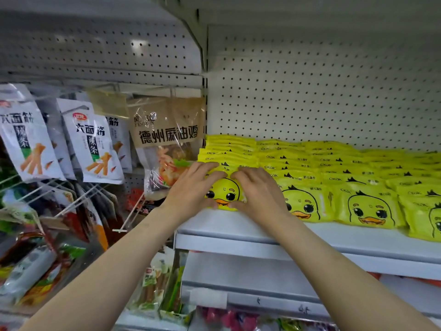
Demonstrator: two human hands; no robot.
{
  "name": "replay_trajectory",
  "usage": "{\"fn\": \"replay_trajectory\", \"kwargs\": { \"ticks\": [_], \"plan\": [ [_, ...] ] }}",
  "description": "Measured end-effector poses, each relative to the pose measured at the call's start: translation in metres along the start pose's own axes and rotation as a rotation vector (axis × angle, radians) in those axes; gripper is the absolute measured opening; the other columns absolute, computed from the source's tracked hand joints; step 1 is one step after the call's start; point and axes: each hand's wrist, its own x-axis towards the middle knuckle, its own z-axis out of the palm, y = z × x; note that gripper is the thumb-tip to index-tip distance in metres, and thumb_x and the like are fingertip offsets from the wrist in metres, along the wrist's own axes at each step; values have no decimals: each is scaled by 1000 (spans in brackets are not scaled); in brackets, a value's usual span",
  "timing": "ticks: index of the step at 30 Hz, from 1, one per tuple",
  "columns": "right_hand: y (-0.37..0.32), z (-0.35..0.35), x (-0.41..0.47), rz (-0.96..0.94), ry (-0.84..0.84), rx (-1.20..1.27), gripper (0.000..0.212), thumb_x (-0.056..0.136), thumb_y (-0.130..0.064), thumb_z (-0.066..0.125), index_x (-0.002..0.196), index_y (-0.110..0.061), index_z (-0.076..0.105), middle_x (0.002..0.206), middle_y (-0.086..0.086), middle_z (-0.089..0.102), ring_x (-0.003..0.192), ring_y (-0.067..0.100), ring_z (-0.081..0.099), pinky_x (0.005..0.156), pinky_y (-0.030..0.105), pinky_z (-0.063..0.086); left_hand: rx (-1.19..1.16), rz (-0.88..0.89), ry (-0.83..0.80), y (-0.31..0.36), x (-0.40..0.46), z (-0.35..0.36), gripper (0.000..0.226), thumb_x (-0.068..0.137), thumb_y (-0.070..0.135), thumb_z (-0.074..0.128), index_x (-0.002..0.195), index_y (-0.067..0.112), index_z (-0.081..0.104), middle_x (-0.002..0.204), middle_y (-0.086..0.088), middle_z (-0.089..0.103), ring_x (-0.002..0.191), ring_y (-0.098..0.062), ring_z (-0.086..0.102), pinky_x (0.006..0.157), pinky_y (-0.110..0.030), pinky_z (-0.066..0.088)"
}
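Rows of yellow duck-face packs [372, 206] stand on a white shelf [238, 228]. Both hands hold the front pack [225, 192] of the leftmost row. My left hand [193, 187] grips its left side, fingers over the top edge and thumb under the bottom. My right hand [257, 189] grips its right side the same way. Most of that pack's edges are hidden by the hands.
A white pegboard back wall [310, 91] rises behind the packs. To the left hang snack bags on wire hooks: white spicy-strip bags [93, 149] and a brown chicken bag [167, 139]. More packaged goods [155, 287] fill the lower shelves.
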Motion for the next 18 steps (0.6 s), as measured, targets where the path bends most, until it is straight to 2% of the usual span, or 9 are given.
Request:
{"fn": "replay_trajectory", "kwargs": {
  "ticks": [7, 11, 15, 18],
  "plan": [
    [0, 4, 15, 22, 36, -74, 72, 51, -42, 92, 111, -18, 60, 114, 2, 64, 108, 28, 59, 104, 45, 41, 32, 1, 43, -6, 14, 6, 85, 50, 43, 89, 124, 25, 53, 132, -1, 53, 117, -20, 37, 88, -38, 47],
    [2, 5, 17, 22, 47, -81, 69, 53, -38, 92, 110, -18, 58, 113, 3, 64, 108, 28, 59, 102, 44, 42, 16, -3, 43, -5, 18, 10, 88, 49, 45, 89, 123, 27, 46, 129, -1, 54, 114, -21, 40, 85, -41, 50],
    [0, 7, 11, 9, 55, -88, 68, 56, -37, 91, 113, -17, 60, 123, 7, 62, 115, 29, 57, 92, 38, 48, 14, 57, 56, -13, 9, 11, 87, 55, 45, 87, 130, 24, 50, 138, -3, 50, 119, -22, 39, 92, -39, 47],
    [-1, 9, 9, 3, 68, -81, 69, 56, -36, 91, 114, -14, 61, 127, 10, 61, 118, 30, 57, 87, 37, 51, 11, 100, 53, -18, 3, 10, 93, 56, 41, 88, 136, 24, 44, 144, -6, 45, 123, -24, 38, 95, -41, 45]
  ]
}}
